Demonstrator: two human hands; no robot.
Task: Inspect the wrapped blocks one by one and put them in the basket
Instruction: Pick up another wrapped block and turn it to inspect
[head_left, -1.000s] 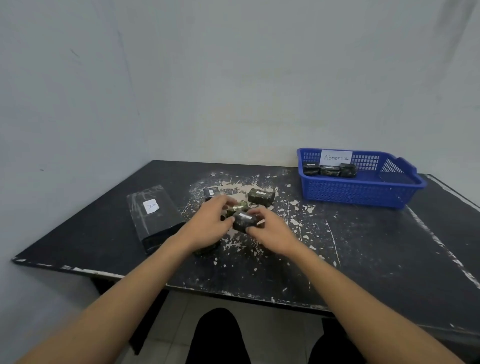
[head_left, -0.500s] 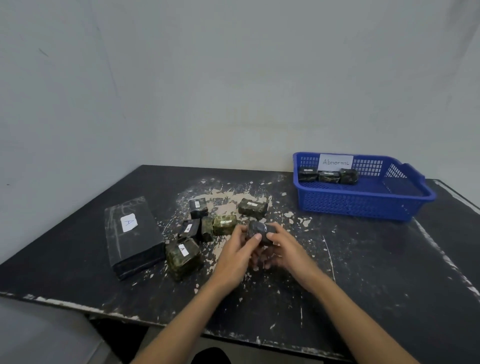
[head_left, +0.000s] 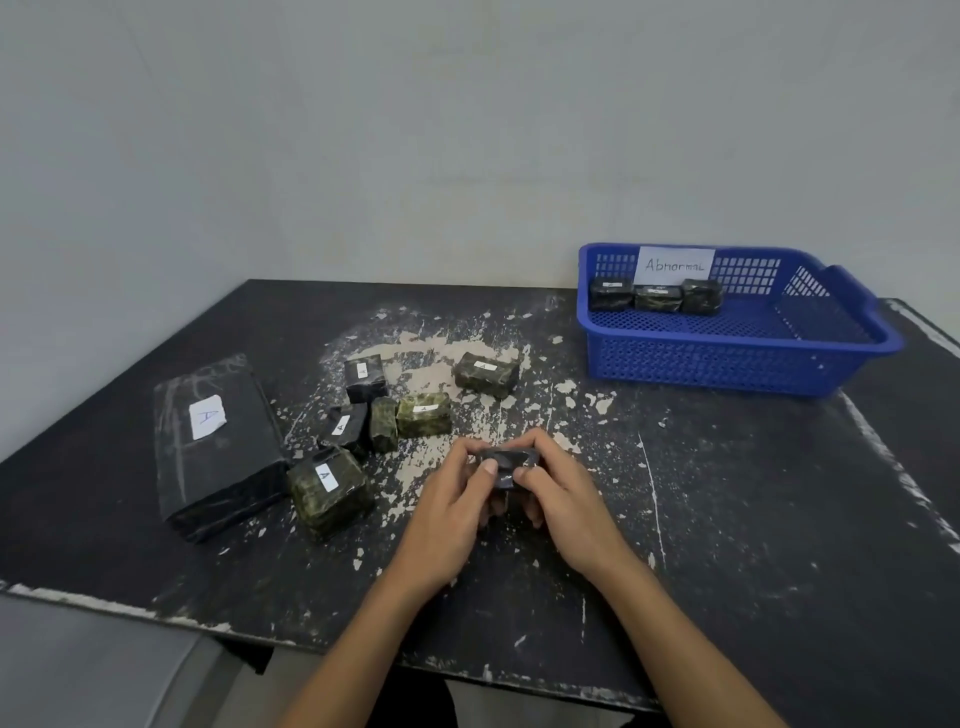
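A small dark wrapped block (head_left: 505, 466) sits between both hands just above the table (head_left: 727, 519), near its middle. The left hand (head_left: 451, 514) curls round its left end, thumb on the near face; the right hand (head_left: 563, 506) clasps the right end likewise. Six more blocks (head_left: 423, 413) lie to the left. Three blocks (head_left: 655, 297) line the far wall of the blue basket (head_left: 727, 364).

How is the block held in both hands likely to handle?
Likely stiff: the block seems to keep its boxy shape while the left hand and right hand pinch it. Its glossy wrap may be somewhat slippery. Flat faces suggest it would slide rather than roll.
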